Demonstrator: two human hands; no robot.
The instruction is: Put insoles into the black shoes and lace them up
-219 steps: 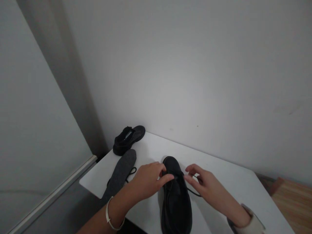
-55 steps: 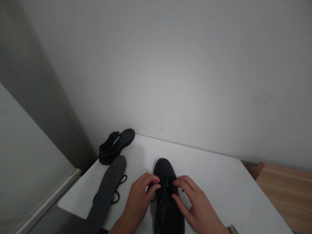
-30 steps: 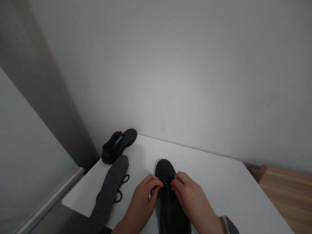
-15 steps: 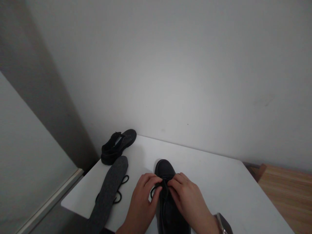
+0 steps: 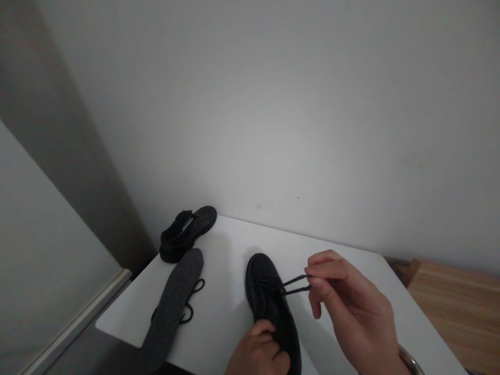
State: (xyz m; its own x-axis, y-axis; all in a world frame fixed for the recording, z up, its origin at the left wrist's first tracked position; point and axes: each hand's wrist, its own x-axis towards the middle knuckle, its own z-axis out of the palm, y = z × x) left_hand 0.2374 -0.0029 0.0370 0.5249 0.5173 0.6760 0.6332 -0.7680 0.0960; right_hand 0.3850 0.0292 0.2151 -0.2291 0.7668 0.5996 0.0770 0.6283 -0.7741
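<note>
Right hand (image 5: 351, 307) pinches lace (image 5: 295, 284); left hand (image 5: 260, 354) grips shoe (image 5: 265, 291), toe pointing toward wall (image 5: 273, 130).

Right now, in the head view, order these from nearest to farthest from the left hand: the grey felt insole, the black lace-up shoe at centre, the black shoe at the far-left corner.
1. Black lace-up shoe, centre: the left hand holds its heel end.
2. Grey felt insole, to its left.
3. Second black shoe, far-left corner, at the back.

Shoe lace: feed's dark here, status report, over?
Right hand pinches lace, pulled taut. Left hand grips black shoe. Insole, second shoe apart at left.
</note>
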